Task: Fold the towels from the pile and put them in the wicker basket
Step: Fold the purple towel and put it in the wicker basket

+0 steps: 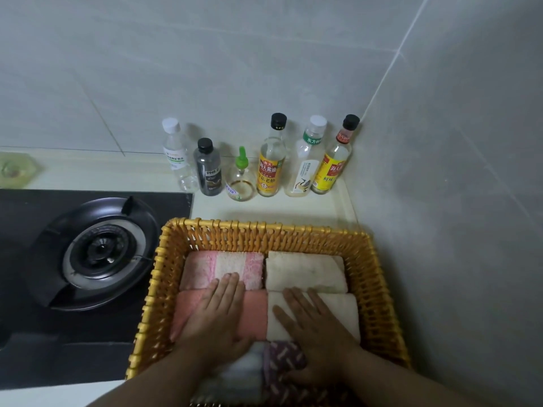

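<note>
Head view, remote log. The yellow woven wicker basket (264, 227) sits on the pale countertop (293, 210), in the corner of the grey tiled walls and just beside the black gas burner (100, 251).

Six folded towels lie in it, in two columns:
- Far row: pink-and-white striped towel (232, 262) on the left, cream towel (305, 271) on the right.
- Middle row: salmon-pink towel (255, 312) on the left, off-white towel (340, 312) on the right.
- Near row: grey-white towel (235, 377) on the left, purple patterned towel (282, 356) on the right.

I see the left hand (217, 315) lying flat on the salmon-pink towel, fingers straight and together. Its tips reach the edge of the striped one. The right hand (311, 327) lies flat too, fingers spread on the off-white towel and its heel over the purple one. Neither hand grips anything.

Hard to read: the near row is blurred and largely covered by wrists and forearms, so I cannot make out its folds. The basket's near wall is cut off by the bottom edge. A pale green object (14, 168) at the left edge is cropped, and I cannot tell what it is.

A row of six bottles (269, 168) stands against the far wall, well apart from the basket.
</note>
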`<control>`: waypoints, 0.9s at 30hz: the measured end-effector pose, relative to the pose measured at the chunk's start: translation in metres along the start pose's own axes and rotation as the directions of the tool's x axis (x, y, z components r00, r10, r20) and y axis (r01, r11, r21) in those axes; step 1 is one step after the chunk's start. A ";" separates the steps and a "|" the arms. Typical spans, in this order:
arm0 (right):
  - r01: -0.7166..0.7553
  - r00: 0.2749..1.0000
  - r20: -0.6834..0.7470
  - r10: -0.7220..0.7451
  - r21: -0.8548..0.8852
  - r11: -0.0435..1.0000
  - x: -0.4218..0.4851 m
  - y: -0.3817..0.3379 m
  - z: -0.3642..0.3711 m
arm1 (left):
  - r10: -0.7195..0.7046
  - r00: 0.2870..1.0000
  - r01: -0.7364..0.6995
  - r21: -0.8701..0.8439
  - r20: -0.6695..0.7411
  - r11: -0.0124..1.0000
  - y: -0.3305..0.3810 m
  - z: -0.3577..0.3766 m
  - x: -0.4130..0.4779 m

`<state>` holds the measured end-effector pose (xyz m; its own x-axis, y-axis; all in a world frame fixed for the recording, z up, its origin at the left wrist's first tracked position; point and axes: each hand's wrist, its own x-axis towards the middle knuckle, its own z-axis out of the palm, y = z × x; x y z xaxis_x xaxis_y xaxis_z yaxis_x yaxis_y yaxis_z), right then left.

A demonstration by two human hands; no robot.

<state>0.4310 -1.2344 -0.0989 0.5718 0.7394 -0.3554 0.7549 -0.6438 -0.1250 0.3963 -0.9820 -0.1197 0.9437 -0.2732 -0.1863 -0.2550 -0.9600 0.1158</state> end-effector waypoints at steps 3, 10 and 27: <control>0.012 1.000 -0.002 -0.012 0.007 1.000 0.002 0.001 0.002 | -0.013 1.000 0.013 -0.011 0.025 1.000 -0.001 0.001 0.002; -0.002 1.000 0.029 0.002 0.024 1.000 -0.002 -0.001 -0.008 | 0.011 0.995 -0.010 -0.013 0.098 1.000 0.000 -0.007 0.000; -0.197 0.936 -0.180 0.302 0.444 0.874 -0.030 -0.043 -0.083 | -0.065 0.998 0.067 -0.150 0.012 0.986 0.004 -0.104 -0.082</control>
<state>0.4077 -1.2123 -0.0060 0.8212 0.5329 -0.2042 0.4047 -0.7961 -0.4500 0.3401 -0.9567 -0.0022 0.9557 -0.2106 -0.2055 -0.1573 -0.9559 0.2479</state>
